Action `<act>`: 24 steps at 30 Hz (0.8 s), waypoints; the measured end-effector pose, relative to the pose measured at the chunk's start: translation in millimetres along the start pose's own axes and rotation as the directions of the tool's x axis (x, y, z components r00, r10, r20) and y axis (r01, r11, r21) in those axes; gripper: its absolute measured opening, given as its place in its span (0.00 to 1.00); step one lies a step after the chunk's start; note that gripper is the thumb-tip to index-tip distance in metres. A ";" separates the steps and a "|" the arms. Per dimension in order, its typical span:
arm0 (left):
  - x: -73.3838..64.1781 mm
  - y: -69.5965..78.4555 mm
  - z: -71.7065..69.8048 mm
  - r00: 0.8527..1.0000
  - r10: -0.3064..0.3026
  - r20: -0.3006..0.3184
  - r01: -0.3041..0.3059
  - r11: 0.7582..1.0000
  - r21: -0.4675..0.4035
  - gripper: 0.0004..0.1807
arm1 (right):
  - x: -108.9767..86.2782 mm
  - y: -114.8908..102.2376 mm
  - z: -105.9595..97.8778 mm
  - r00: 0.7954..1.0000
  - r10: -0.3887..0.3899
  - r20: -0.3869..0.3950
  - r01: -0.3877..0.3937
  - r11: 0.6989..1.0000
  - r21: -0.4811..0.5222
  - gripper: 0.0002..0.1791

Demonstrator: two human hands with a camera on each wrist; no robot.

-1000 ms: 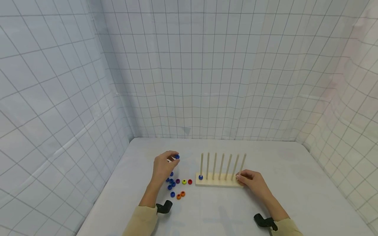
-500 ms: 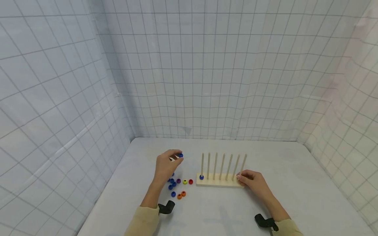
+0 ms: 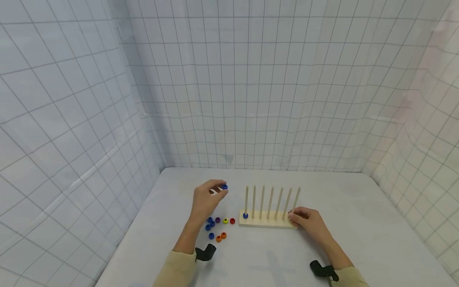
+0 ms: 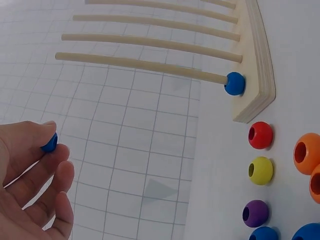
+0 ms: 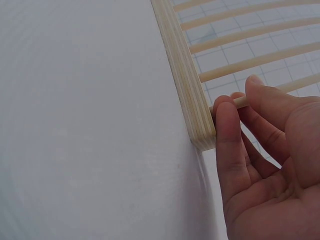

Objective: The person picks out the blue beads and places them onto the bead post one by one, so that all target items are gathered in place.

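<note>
Between thumb and index finger, my left hand (image 3: 205, 201) pinches a blue bead (image 4: 50, 144), raised above the table, left of the peg board. The pale wooden peg board (image 3: 267, 224) carries a row of several upright pegs. One blue bead (image 4: 234, 83) sits at the foot of the leftmost peg (image 3: 246, 199); the other pegs hold no bead. At the board's right end my right hand (image 3: 310, 223) grips the base of the rightmost peg (image 5: 241, 102), fingertips against the board's end.
Left of the board lie loose beads: a red bead (image 3: 232, 221), a yellow bead (image 3: 225, 221), a purple bead (image 3: 217, 219), two orange beads (image 3: 224, 235) and several blue beads (image 3: 211, 236). White gridded sheeting (image 3: 229, 99) encloses the white table (image 3: 272, 259) at the back and sides.
My left hand has moved right and slightly up with the blue bead, closer to the leftmost peg. My right hand stays at the board's right end.
</note>
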State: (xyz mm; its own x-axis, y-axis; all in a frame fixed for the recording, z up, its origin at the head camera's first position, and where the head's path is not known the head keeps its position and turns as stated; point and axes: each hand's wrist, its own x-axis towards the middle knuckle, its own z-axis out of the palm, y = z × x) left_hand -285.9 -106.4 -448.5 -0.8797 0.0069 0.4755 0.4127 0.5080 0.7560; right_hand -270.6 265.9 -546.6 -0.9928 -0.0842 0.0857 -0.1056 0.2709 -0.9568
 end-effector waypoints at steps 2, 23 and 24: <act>-0.6 2.2 0.0 1.000 0.008 0.002 -0.008 1.000 -0.016 0.13 | -0.5 0.5 0.0 1.000 0.000 0.001 0.000 1.000 0.001 0.16; -0.8 21.7 6.3 0.998 0.056 0.018 -0.054 0.994 -0.100 0.13 | -5.7 -14.2 1.7 0.999 -0.039 0.022 0.039 0.999 0.015 0.12; -0.7 22.2 6.7 0.998 0.056 0.018 -0.053 0.993 -0.103 0.13 | -5.8 -14.3 1.7 0.999 -0.040 0.021 0.040 0.999 0.014 0.12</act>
State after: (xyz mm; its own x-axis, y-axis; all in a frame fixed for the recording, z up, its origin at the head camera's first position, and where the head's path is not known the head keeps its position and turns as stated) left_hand -277.6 -89.3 -435.1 -0.8595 0.0508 0.5085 0.4813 0.4153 0.7720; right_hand -263.3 260.8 -533.9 -0.9864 -0.1148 0.1180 -0.1440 0.2537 -0.9565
